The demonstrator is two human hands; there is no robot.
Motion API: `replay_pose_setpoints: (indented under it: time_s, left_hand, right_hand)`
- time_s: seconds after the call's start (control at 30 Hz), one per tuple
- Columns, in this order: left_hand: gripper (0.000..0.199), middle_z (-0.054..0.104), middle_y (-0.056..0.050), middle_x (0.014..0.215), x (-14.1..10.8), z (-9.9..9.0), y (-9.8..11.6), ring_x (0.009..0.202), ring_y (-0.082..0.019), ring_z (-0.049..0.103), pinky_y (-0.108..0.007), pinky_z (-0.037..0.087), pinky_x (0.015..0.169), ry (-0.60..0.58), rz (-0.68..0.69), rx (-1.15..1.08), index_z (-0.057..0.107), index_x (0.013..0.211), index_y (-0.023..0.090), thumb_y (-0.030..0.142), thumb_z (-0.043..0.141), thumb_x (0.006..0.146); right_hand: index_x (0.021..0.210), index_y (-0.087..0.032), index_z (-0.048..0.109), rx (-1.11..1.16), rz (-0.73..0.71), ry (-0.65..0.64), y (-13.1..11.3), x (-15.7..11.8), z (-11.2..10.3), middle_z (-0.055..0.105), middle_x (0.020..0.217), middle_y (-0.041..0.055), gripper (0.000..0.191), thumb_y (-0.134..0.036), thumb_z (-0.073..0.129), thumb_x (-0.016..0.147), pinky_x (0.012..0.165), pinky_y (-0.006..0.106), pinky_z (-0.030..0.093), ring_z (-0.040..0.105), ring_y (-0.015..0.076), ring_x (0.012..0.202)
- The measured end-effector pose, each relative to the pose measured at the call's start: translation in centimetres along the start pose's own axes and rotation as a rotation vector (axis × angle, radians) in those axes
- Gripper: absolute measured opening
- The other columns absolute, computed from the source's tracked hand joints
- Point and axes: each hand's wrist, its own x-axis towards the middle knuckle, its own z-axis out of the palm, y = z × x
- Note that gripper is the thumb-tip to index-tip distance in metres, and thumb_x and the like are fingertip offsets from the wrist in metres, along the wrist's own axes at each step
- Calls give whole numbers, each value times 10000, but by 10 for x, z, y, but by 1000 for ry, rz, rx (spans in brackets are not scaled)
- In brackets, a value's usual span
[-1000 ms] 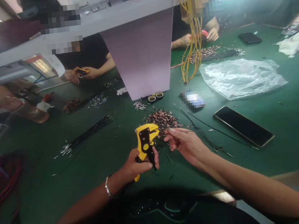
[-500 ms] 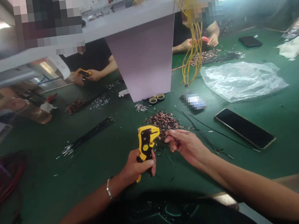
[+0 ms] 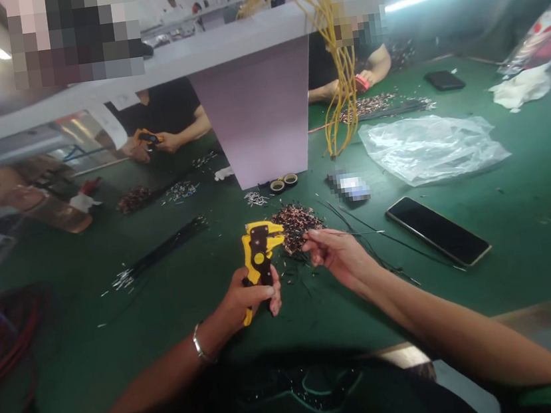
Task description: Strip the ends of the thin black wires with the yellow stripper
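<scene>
Fingers of the right hand pinched together on a thin black wire; fingers of the left hand wrapped round a yellow-and-black plastic wire stripper.

The wire is held just right of the stripper, not in its jaws. Beyond the right fingertips, a large heap of short copper-tipped wire pieces lies on the green bench mat; left of the left fingers, a long bundle of black silver-ended wires is laid together.
</scene>
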Motion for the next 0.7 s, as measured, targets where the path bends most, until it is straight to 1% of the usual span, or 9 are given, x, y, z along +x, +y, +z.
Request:
replay_pose_setpoints:
  time_s: [0.07, 0.17, 0.27, 0.4, 0.53, 0.7]
  left_hand:
    - [216, 619, -30, 683, 2, -3, 3, 528, -144, 572, -322, 493, 526, 30, 41, 2, 613, 862, 104, 147, 716, 677]
    - [262, 626, -31, 719, 5, -7, 8, 560, -151, 588, -334, 508, 553, 114, 116, 48, 610, 891, 106, 142, 724, 658]
    - [274, 621, -22, 716, 10, -11, 12, 566, -155, 599, -333, 516, 557, 165, 134, 103, 604, 890, 108, 151, 736, 654]
    - [288, 636, -29, 746, 14, -11, 16, 572, -150, 608, -330, 523, 565, 180, 145, 157, 611, 888, 109, 179, 767, 657]
    - [292, 624, -21, 737, 14, -5, 17, 575, -139, 602, -326, 523, 585, 208, 132, 248, 607, 870, 107, 222, 791, 674]
    - [227, 619, -19, 746, 14, -2, 11, 594, -131, 606, -323, 523, 630, 181, 124, 285, 592, 874, 122, 202, 733, 716]
  right_hand:
    - [740, -132, 750, -14, -22, 19, -3, -1, 1, 747, 644, 42, 211, -303, 844, 662, 441, 217, 462, 565, 91, 430]
    - [726, -136, 747, -53, -72, 32, -6, -4, 4, 741, 637, 43, 217, -314, 846, 652, 447, 238, 460, 562, 99, 424]
    - [692, -141, 744, -149, -151, 36, -5, -8, 7, 736, 637, 50, 193, -315, 827, 672, 447, 259, 441, 564, 111, 431]
    - [690, -155, 758, -315, -243, -30, 0, -15, 9, 732, 643, 50, 157, -305, 789, 723, 487, 283, 447, 562, 115, 444]
    - [709, -173, 771, -439, -268, -84, 4, -21, 8, 733, 644, 45, 139, -303, 769, 758, 522, 298, 462, 565, 118, 460]
    - [735, -188, 779, -462, -265, -118, 5, -24, 7, 736, 644, 41, 101, -285, 773, 763, 535, 302, 476, 580, 121, 470]
